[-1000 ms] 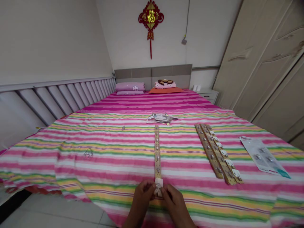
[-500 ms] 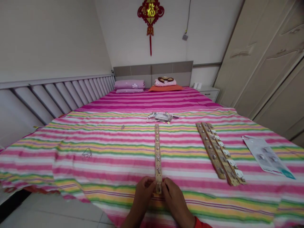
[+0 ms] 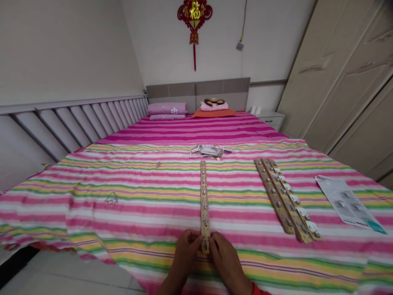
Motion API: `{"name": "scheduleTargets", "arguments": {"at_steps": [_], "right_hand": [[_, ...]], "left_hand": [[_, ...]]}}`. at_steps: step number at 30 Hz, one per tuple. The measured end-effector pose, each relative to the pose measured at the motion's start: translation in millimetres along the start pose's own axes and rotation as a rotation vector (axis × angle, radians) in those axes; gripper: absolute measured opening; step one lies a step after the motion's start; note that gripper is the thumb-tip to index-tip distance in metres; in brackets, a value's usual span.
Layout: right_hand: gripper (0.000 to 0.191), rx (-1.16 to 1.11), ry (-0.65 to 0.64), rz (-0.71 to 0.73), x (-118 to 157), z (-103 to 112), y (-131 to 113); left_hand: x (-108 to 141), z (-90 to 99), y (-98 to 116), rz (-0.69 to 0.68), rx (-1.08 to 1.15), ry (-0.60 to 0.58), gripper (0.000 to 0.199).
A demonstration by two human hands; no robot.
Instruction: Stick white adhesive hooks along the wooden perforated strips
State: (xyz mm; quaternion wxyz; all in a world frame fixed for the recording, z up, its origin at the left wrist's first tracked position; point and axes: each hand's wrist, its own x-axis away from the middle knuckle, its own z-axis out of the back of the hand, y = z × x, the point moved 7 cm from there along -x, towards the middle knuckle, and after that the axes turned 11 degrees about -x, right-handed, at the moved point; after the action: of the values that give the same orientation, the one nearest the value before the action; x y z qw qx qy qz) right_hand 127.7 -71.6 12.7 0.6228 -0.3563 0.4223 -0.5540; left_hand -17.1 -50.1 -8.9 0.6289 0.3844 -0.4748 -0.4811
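A narrow wooden hook rail with small metal hooks along it lies lengthwise on the striped bedspread. My left hand and my right hand meet at its near end, their fingers pinching the rail and a small metal hook from both sides. The hands partly hide that end. A red sleeve shows at my right wrist.
To the right lie wooden rails with white-tabbed hooks and a printed sheet. A heap of packets lies at the far end of the centre rail. Padded wall panelling runs along the left; wardrobe doors stand right.
The white piece seen earlier at the rail's near end no longer shows. My hands have closed in around that end, and the view has tilted slightly.
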Motion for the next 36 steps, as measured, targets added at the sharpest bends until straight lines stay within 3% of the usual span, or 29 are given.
{"name": "scheduleTargets", "arguments": {"at_steps": [7, 16, 21, 25, 27, 33, 36], "right_hand": [[0.030, -0.080, 0.000, -0.029, 0, -2, 7], [0.048, -0.433, -0.006, -0.157, 9, -11, 32], [0.058, -0.671, -0.084, -0.359, 23, -31, 48], [0.061, -0.754, -0.127, -0.404, 29, -36, 42], [0.063, -0.770, -0.140, -0.429, 30, -35, 39], [0.068, -0.992, -0.125, -0.540, 28, -38, 37], [0.070, -1.050, -0.143, -0.544, 25, -39, 37]], "left_hand": [[0, -2.1, -1, 0.000, 0.000, 0.002, 0.033], [-5, -21.6, 4, 0.119, 0.003, -0.180, 0.042], [-8, -23.9, 6, 0.054, -0.033, -0.189, 0.039], [-6, -21.0, 10, 0.034, -0.062, -0.128, 0.039], [-4, -20.6, 12, 0.041, -0.037, -0.122, 0.042], [11, -31.0, 9, 0.216, 0.203, -0.264, 0.059], [10, -33.8, 4, 0.203, 0.288, -0.273, 0.062]]}}
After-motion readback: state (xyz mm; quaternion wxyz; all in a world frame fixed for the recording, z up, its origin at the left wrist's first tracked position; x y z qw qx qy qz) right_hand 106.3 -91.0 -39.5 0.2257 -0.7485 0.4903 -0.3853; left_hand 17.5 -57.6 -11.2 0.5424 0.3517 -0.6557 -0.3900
